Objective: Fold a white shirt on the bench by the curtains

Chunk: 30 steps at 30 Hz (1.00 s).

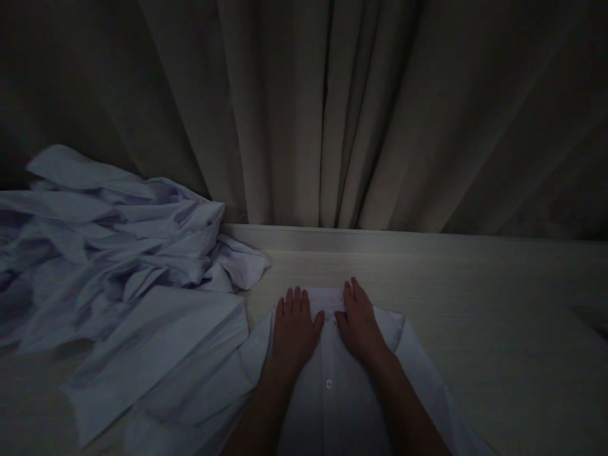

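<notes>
Both hands lie flat and unclenched, grip on nothing, L hand and R hand side by side on the collar end of the white shirt, whose long axis runs from the grip back toward the person, prob. buttoned, on the desk.

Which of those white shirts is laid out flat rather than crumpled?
The shirt under both hands, nearest the camera, lies spread flat with its button strip showing. The others form a crumpled pile on the left.

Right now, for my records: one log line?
left hand: flat on white shirt | right hand: flat by collar | shirt pile: left
</notes>
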Each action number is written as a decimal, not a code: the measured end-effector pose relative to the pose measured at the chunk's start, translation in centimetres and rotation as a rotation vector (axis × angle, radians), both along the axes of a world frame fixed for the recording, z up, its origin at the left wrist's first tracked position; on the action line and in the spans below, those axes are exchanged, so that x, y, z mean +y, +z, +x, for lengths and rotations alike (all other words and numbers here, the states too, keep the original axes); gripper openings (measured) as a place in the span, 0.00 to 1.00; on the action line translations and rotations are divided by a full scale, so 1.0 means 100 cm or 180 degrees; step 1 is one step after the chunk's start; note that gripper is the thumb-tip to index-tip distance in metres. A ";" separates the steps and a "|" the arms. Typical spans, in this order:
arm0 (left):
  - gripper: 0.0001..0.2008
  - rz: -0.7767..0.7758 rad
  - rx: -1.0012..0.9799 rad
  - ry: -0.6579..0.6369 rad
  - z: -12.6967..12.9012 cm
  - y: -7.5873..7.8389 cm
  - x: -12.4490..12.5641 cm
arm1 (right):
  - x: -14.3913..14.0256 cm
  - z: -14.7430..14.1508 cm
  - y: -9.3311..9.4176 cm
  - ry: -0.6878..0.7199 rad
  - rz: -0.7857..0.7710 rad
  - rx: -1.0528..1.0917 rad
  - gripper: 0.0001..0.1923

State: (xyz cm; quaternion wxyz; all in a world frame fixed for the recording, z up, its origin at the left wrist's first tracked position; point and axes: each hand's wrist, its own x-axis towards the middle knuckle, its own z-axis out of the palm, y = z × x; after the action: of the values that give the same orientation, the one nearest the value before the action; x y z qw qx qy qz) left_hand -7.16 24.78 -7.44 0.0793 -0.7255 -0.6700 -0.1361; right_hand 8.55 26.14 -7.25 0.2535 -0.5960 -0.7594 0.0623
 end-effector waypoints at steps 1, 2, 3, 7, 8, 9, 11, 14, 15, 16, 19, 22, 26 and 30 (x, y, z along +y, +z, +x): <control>0.32 0.0016 -0.0005 -0.0003 0.000 0.000 0.000 | 0.000 0.001 0.002 0.0023 -0.0018 0.0083 0.33; 0.32 0.0033 -0.0008 -0.0002 0.000 -0.001 0.000 | 0.000 0.002 0.003 0.0054 -0.0064 0.0165 0.33; 0.32 0.0046 -0.0012 0.0006 0.000 -0.001 0.001 | -0.001 0.004 0.004 0.0104 -0.0130 0.0232 0.33; 0.32 0.0026 -0.0027 0.0021 0.001 0.000 0.001 | -0.002 0.008 0.004 0.0325 -0.0390 0.0236 0.34; 0.32 0.0010 -0.0036 0.0019 0.001 0.000 0.000 | -0.002 0.008 0.003 0.0345 -0.0429 0.0172 0.34; 0.33 -0.0007 -0.0050 0.0015 0.001 0.001 0.000 | -0.003 0.008 0.003 0.0364 -0.0461 0.0096 0.34; 0.36 -0.0031 -0.0086 0.0020 0.002 0.002 0.000 | -0.003 0.008 0.002 0.0417 -0.0506 -0.0056 0.36; 0.39 -0.0035 -0.0149 0.0074 0.003 0.003 0.000 | -0.004 0.007 0.004 0.0492 -0.0580 -0.0157 0.37; 0.40 -0.0035 -0.0172 0.0104 0.004 0.003 0.000 | -0.004 0.008 0.005 0.0506 -0.0606 -0.0148 0.38; 0.40 -0.0044 -0.0195 0.0132 0.004 0.003 0.000 | -0.004 0.008 0.006 0.0520 -0.0637 -0.0126 0.38; 0.41 -0.0069 -0.0246 0.0185 0.005 0.003 0.001 | -0.005 0.010 0.010 0.0522 -0.0786 0.0041 0.37; 0.41 -0.0044 -0.0241 0.0206 0.006 0.003 0.002 | -0.005 0.009 0.013 0.0385 -0.0770 0.0205 0.31; 0.40 -0.0029 -0.0197 0.0233 0.007 0.001 0.002 | -0.004 0.001 0.011 0.0033 -0.0676 -0.0239 0.31; 0.39 0.0022 -0.0122 0.0205 0.005 -0.002 0.000 | -0.007 -0.007 0.002 -0.0281 -0.0593 -0.0542 0.32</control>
State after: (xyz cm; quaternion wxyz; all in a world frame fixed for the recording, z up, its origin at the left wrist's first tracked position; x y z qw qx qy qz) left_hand -6.63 24.79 -7.59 0.0733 -0.7005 -0.6939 -0.1496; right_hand 7.83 25.45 -7.02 0.1342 -0.6529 -0.7421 0.0705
